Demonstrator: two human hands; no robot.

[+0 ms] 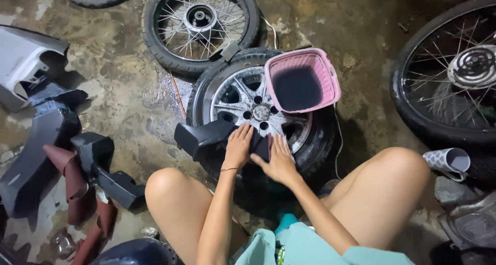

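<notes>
A black plastic body panel [204,137] lies across a cast-alloy wheel with tyre [235,97] on the wet concrete floor. My left hand [238,147] lies flat on the panel's right part, fingers together and pointing away from me. My right hand [279,158] presses down beside it, fingers spread over the panel's end and the wheel's spokes. Neither hand wraps around anything. A pink plastic basket [330,79] rests tilted on the wheel's far right side. My bare knees frame the wheel.
A spoked wheel [200,25] lies behind the alloy one, another spoked wheel [454,84] at the right. Black and grey body panels [36,141] and dark red sandpaper strips [75,185] lie at the left. A rolled patterned sheet [448,160] sits by my right knee.
</notes>
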